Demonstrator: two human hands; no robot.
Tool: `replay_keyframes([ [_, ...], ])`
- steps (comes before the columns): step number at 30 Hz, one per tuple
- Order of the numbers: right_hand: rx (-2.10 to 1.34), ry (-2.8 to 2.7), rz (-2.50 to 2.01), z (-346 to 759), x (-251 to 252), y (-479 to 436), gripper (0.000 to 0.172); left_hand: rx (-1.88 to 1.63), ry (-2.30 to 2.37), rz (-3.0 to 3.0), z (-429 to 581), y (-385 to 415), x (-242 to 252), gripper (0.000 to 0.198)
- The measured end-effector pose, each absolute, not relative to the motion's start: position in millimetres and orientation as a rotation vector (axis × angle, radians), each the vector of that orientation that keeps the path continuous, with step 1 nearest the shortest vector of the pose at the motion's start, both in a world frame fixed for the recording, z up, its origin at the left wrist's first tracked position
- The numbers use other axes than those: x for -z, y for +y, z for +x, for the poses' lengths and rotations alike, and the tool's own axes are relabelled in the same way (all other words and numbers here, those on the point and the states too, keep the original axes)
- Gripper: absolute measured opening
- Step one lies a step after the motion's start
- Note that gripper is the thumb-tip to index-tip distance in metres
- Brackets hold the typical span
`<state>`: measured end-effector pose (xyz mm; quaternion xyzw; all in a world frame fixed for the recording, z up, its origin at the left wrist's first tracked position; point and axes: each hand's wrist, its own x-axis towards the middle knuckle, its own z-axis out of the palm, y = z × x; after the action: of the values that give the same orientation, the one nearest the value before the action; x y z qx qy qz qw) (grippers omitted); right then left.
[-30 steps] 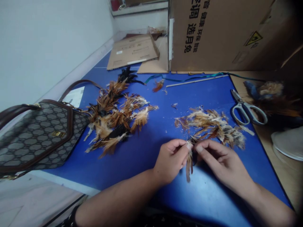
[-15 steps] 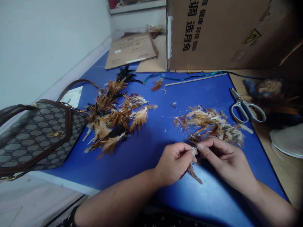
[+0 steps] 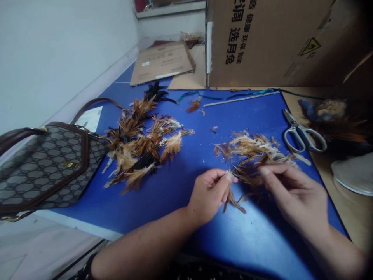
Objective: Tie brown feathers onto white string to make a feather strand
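My left hand [image 3: 210, 194] pinches the pale base of a small bunch of brown feathers [image 3: 233, 200], whose tips hang below the fingers. To its right, my right hand [image 3: 297, 194] is blurred, with thumb and forefinger together near brown feathers; what they hold, if anything, cannot be made out. Just beyond both hands lies a heap of tan, brown and whitish feathers [image 3: 256, 147]. A larger pile of brown, tan and black feathers [image 3: 136, 144] spreads over the left part of the blue table surface [image 3: 175, 202].
Grey-handled scissors [image 3: 304, 134] lie at the right edge of the blue surface. A patterned handbag [image 3: 49, 163] stands at the left. Behind are a large cardboard box [image 3: 271, 46], flat cardboard [image 3: 163, 62] and a green ribbon [image 3: 247, 93]. A light-coloured object [image 3: 354, 175] sits far right.
My right hand has moved right, away from my left hand. My left hand has shifted slightly left and up with the feathers, which now hang more spread out.
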<state>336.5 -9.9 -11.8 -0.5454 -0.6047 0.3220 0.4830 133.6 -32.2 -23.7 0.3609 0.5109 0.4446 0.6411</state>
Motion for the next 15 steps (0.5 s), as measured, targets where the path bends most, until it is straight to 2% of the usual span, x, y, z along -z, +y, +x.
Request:
replay_keyframes([
  [5, -0.994, -1.74, -1.175, 323, 16, -16, 0.017, -0.957, 1.047, 0.777, 134, -35, 29, 0.032],
  [15, -0.885, -1.744, -1.11, 324, 23, -11, 0.008, -0.908, 0.896, 0.67, 134, -35, 27, 0.042],
])
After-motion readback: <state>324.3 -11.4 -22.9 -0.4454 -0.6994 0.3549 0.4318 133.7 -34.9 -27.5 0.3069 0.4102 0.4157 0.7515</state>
